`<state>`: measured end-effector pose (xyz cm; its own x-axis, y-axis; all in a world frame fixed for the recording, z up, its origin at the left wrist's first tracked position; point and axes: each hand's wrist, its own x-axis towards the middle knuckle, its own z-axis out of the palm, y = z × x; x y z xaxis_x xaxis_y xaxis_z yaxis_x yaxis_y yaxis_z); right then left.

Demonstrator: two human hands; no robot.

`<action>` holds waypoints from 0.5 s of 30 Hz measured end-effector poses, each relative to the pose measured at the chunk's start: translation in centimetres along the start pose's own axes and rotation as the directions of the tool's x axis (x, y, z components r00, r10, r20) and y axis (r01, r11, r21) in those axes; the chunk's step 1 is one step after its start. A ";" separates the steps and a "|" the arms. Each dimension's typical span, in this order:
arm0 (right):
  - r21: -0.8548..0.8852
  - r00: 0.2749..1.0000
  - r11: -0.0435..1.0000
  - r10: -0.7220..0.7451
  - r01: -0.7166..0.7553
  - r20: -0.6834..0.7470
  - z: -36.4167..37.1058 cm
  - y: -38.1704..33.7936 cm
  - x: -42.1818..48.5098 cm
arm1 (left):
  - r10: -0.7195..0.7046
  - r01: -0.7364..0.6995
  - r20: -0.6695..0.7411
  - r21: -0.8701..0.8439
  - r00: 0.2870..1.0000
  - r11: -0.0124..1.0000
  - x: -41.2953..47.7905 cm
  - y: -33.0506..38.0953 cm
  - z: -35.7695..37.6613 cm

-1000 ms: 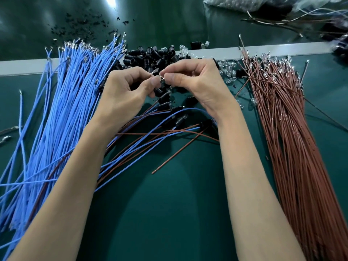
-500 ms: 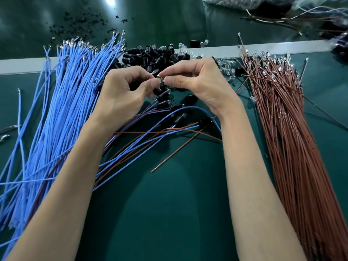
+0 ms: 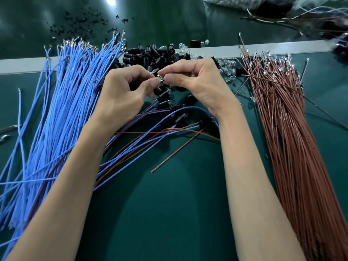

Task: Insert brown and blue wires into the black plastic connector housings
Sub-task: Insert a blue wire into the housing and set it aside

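Observation:
My left hand [image 3: 124, 93] and my right hand [image 3: 197, 85] meet at the middle of the green mat, fingertips pinching a small part with metal terminals [image 3: 159, 77] between them. What exactly each hand holds is largely hidden by the fingers. A blue wire [image 3: 197, 109] curves under my right wrist toward the hands. A pile of black connector housings [image 3: 150, 55] lies just behind the hands. A big bundle of blue wires [image 3: 62, 110] lies at the left, a bundle of brown wires [image 3: 293, 138] at the right.
Several finished blue-and-brown wire pairs with black housings [image 3: 169, 117] lie below the hands. Clear small parts [image 3: 227, 66] are scattered beside the black pile. A pale strip [image 3: 22, 65] crosses the table behind. Plastic bags and loose wires [image 3: 282, 14] sit far right.
Both hands stay together at the same spot, with small shifts of the fingertips round the part. The wire piles have not moved.

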<state>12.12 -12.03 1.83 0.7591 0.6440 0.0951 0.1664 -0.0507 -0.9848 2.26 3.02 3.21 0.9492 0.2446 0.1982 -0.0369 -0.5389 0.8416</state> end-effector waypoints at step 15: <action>0.013 0.998 0.998 -0.069 0.069 -0.003 0.2 0.0 -0.2 | 0.000 0.000 -0.011 0.008 1.000 1.000 0.1 -0.2 0.3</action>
<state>11.83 -11.95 1.83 0.7475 0.6439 0.1631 0.2098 0.0041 -0.9777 2.48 2.92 2.88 0.9456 0.2537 0.2036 -0.0341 -0.5449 0.8378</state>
